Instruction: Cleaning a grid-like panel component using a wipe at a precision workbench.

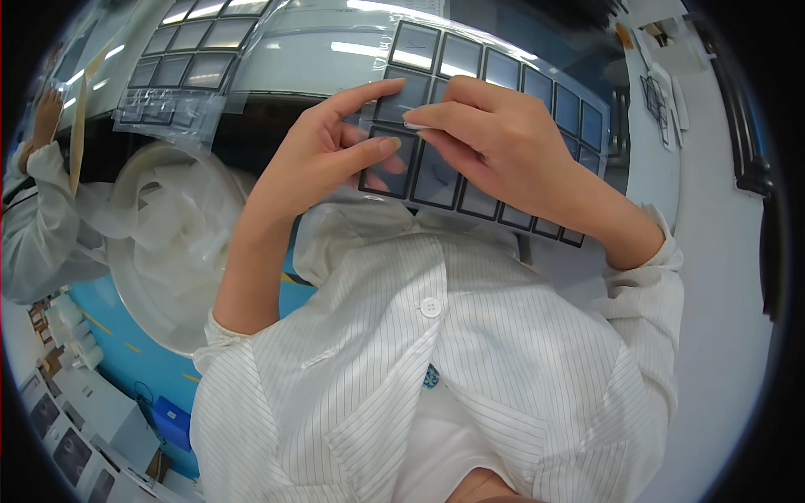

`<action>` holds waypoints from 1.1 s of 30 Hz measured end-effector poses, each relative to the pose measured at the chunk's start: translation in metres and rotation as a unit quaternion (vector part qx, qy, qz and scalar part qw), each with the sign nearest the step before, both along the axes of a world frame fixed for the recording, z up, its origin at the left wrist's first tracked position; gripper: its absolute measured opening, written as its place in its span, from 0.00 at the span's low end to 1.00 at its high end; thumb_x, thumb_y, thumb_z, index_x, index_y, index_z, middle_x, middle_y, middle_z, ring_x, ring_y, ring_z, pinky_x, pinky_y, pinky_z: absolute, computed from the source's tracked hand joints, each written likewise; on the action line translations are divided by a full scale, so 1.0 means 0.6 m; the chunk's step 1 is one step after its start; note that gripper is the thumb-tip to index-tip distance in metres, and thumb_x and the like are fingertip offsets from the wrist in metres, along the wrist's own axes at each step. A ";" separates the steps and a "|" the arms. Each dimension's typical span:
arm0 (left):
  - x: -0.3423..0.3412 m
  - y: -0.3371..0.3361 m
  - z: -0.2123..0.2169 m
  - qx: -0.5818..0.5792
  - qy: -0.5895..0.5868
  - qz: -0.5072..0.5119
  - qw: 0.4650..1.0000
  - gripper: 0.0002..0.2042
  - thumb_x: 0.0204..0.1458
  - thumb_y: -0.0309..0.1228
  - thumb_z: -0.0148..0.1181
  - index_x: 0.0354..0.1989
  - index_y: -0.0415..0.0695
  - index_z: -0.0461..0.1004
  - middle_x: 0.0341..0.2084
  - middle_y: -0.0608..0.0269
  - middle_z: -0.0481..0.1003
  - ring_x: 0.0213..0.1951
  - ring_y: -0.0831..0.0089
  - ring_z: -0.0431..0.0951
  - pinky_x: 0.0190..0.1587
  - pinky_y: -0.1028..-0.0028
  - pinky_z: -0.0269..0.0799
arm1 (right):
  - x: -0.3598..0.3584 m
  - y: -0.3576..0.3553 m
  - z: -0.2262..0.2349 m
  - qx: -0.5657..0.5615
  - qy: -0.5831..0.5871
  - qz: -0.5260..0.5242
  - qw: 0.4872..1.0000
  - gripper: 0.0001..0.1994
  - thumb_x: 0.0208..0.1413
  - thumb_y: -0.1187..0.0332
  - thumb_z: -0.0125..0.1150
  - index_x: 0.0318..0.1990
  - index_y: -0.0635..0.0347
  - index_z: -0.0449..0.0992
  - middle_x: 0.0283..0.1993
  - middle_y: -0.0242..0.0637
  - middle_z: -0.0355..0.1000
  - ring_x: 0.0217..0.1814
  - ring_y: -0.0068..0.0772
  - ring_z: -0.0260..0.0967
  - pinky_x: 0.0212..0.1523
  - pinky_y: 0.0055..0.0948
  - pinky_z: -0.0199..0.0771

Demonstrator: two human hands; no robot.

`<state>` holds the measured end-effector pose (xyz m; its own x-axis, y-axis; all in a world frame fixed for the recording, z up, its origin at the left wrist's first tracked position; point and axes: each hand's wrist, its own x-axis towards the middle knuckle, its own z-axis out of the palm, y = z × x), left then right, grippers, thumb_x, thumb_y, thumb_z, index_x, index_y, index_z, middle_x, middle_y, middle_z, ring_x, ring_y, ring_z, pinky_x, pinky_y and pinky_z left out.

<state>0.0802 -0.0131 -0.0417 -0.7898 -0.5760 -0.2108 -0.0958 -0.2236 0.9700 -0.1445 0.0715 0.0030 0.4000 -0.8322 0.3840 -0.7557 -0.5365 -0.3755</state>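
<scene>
1. White scrap, clamped in your right grip: a loosened pinch could drop it.
2. Framed sheet, seemingly overhanging the desk's near edge, could slip; can't tell whether your left grip clamps it.

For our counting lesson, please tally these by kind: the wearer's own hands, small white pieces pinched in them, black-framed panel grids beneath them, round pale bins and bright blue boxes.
Wearer's hands: 2, the left hand and right hand
Small white piece: 1
Panel grid: 1
Round pale bin: 1
Blue box: 1
Total: 6
</scene>
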 end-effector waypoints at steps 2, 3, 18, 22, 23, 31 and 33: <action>0.001 0.000 -0.005 0.003 0.014 0.000 1.000 0.28 0.60 0.29 0.63 0.70 0.47 0.64 0.29 0.63 0.83 0.25 0.82 0.80 0.27 0.83 0.69 | 0.005 -0.006 -0.002 -0.004 0.000 0.004 1.000 0.12 0.51 0.78 0.69 0.44 0.58 0.82 0.31 0.35 0.70 0.27 0.33 0.71 0.26 0.30 0.70; 0.001 0.001 -0.005 0.005 0.015 0.002 1.000 0.28 0.60 0.29 0.63 0.70 0.47 0.64 0.29 0.63 0.83 0.25 0.82 0.80 0.27 0.83 0.69 | 0.006 -0.008 -0.003 -0.003 0.002 0.007 1.000 0.12 0.51 0.78 0.69 0.44 0.58 0.82 0.31 0.35 0.70 0.27 0.33 0.71 0.26 0.30 0.70; -0.003 0.004 0.001 0.006 -0.003 0.018 1.000 0.29 0.59 0.29 0.65 0.69 0.44 0.65 0.25 0.63 0.83 0.23 0.83 0.79 0.25 0.82 0.68 | 0.029 -0.036 0.024 0.066 0.097 0.019 0.993 0.07 0.51 0.75 0.66 0.39 0.60 0.81 0.32 0.37 0.72 0.34 0.42 0.75 0.32 0.37 0.72; -0.004 0.002 0.006 0.005 -0.019 0.018 1.000 0.29 0.58 0.28 0.64 0.69 0.43 0.65 0.25 0.63 0.83 0.23 0.83 0.79 0.25 0.82 0.69 | 0.033 -0.042 0.022 0.077 0.101 0.020 0.992 0.06 0.51 0.75 0.65 0.37 0.61 0.81 0.33 0.38 0.73 0.34 0.45 0.74 0.33 0.38 0.73; -0.004 0.001 0.005 0.004 -0.019 0.012 1.000 0.29 0.58 0.28 0.64 0.69 0.44 0.65 0.25 0.63 0.83 0.22 0.83 0.79 0.25 0.82 0.69 | 0.033 -0.041 0.022 0.087 0.093 0.017 0.992 0.05 0.51 0.76 0.65 0.37 0.61 0.81 0.33 0.38 0.74 0.34 0.45 0.74 0.33 0.38 0.73; -0.001 -0.002 0.010 0.006 -0.027 0.000 1.000 0.30 0.58 0.30 0.65 0.70 0.46 0.64 0.26 0.62 0.83 0.23 0.86 0.79 0.25 0.85 0.69 | -0.008 -0.004 0.030 0.104 0.087 -0.009 0.991 0.06 0.52 0.75 0.66 0.39 0.60 0.83 0.31 0.36 0.72 0.31 0.41 0.73 0.31 0.37 0.71; -0.002 -0.002 0.010 0.006 -0.029 0.002 1.000 0.30 0.58 0.29 0.65 0.70 0.46 0.65 0.25 0.62 0.83 0.23 0.85 0.79 0.25 0.84 0.69 | -0.018 0.007 0.034 0.105 0.081 -0.017 0.991 0.07 0.52 0.75 0.66 0.39 0.59 0.83 0.30 0.36 0.71 0.30 0.40 0.72 0.31 0.36 0.71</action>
